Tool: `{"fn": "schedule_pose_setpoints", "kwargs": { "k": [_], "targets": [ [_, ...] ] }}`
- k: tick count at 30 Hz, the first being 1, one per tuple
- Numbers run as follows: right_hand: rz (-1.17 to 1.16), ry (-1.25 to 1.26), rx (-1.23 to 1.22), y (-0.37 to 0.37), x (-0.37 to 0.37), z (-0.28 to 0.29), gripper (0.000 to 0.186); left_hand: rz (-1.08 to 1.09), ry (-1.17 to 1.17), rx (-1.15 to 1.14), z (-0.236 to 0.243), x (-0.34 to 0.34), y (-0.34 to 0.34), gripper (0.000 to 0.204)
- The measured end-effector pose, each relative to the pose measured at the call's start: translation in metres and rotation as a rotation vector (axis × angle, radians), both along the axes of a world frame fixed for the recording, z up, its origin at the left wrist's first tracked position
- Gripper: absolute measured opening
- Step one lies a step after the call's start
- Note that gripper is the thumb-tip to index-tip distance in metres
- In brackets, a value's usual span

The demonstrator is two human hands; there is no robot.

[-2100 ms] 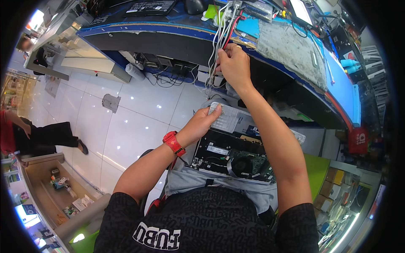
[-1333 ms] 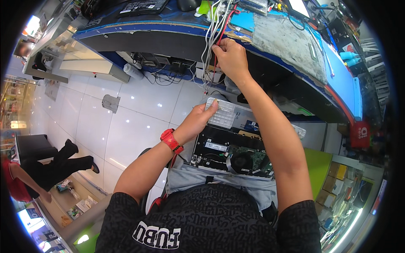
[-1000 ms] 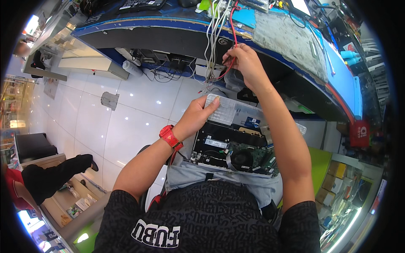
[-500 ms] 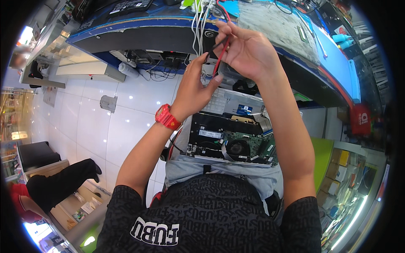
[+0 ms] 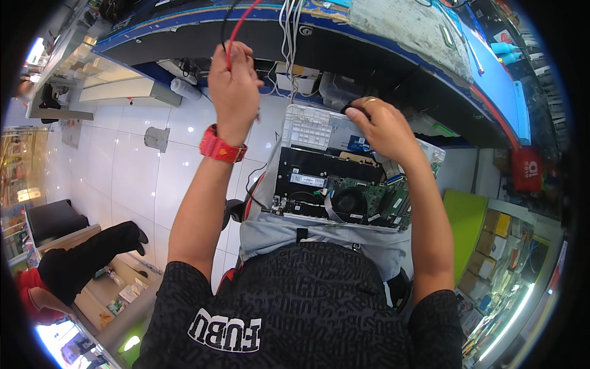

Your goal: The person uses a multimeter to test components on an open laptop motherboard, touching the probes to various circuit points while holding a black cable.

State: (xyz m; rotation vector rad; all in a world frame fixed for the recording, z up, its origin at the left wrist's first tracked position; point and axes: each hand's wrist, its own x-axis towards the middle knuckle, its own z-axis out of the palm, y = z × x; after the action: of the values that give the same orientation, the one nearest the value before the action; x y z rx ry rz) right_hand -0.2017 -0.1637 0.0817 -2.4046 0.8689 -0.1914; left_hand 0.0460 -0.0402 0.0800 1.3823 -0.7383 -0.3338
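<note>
Across my lap lies an opened laptop [image 5: 295, 163], its bottom cover off. Its green circuit board [image 5: 384, 200], round fan [image 5: 350, 207] and a slim white-labelled module [image 5: 307, 179] show. My left hand [image 5: 235, 86], below the workbench edge and left of the laptop, is closed round a red lead [image 5: 236, 27] and a black lead beside it. My right hand [image 5: 384, 126] hangs over the laptop's far part, fingers bent and pinched. Something small and black shows at its fingertips; what it is I cannot make out.
A blue-edged workbench [image 5: 369, 43] runs across the far side, with white cables [image 5: 292, 49] hanging over its edge. Beneath it stands a clear plastic box [image 5: 338, 89]. A red bag [image 5: 527, 172] hangs at the right. At the left, a person in black trousers [image 5: 92, 258] is partly visible.
My hands have moved apart. The left has gone left with the red and black leads. The right has let go of them and come down over the laptop.
</note>
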Motion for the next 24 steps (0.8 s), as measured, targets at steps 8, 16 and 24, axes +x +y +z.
{"fn": "schedule_pose_setpoints", "kwargs": {
  "k": [8, 16, 24],
  "targets": [
    [0.012, 0.016, -0.304, 0.015, -0.026, 0.007, 0.041, -0.418, 0.702, 0.129, 0.042, -0.008, 0.062, 0.024],
    [0.027, -0.267, -0.489, 0.036, -0.016, -0.006, 0.042, -0.568, 0.87, 0.076, 0.019, -0.051, 0.054, 0.026],
    [-0.004, -0.321, -0.389, 0.044, -0.015, -0.007, 0.043, -0.592, 0.503, 0.153, 0.015, -0.076, 0.013, 0.036]
  ]
}}
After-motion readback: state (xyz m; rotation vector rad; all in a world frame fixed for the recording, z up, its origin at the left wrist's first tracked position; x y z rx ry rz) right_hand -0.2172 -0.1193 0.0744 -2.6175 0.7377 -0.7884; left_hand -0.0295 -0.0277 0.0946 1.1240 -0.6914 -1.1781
